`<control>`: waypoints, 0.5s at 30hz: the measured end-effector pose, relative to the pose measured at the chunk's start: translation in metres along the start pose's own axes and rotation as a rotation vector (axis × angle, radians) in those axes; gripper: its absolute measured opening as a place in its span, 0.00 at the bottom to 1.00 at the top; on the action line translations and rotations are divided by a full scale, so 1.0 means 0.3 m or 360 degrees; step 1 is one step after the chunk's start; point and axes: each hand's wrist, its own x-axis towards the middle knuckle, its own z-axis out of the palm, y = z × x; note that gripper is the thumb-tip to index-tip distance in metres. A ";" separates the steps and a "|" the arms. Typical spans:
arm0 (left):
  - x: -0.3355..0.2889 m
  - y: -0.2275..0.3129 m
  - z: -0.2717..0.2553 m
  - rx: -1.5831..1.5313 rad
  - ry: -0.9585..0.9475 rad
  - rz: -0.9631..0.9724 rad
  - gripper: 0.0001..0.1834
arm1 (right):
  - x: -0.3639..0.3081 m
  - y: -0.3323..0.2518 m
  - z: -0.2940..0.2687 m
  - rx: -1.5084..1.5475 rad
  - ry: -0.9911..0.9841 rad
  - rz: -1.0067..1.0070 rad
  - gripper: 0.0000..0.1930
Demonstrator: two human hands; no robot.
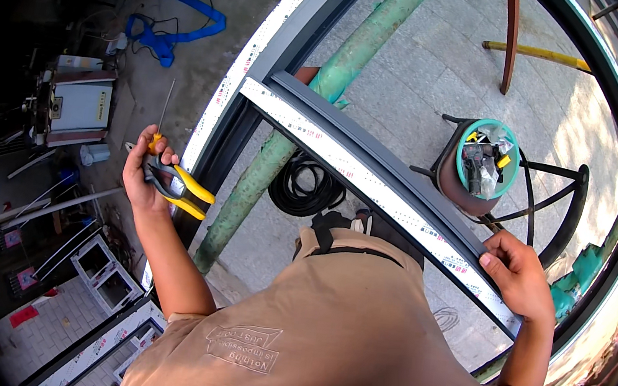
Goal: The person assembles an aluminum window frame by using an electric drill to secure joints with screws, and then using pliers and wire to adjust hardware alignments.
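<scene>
My left hand (142,180) is closed round a pair of pliers (198,189) with yellow-and-grey handles. The same hand also holds a screwdriver (166,110), its orange handle between the fingers and its thin shaft pointing up. It is just left of the frame's left side. A grey metal window frame (212,131) with printed white protective film surrounds me. Its crossbar (396,177) slants down to the right in front of my body. My right hand (519,273) grips the crossbar near its right end, thumb on top; some fingers are hidden behind it.
Beyond the crossbar stands a teal-rimmed bucket (513,172) of tools and plastic bags, beside a black metal stand (575,195). A green pole (266,165) runs under the frame. Coiled black cable (292,202) lies on the paving. A blue strap (189,35) lies at the far left.
</scene>
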 end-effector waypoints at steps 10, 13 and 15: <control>0.001 -0.003 0.002 -0.0032 -0.0008 0.0002 0.20 | -0.005 -0.018 -0.001 0.0021 0.0023 -0.0125 0.09; 0.003 -0.002 -0.006 -0.0026 0.0001 -0.0003 0.20 | -0.010 -0.023 -0.007 -0.0035 0.0026 -0.0135 0.09; 0.005 0.000 -0.010 -0.0012 0.0009 -0.0001 0.20 | -0.016 -0.024 -0.008 -0.0033 0.0017 -0.0139 0.10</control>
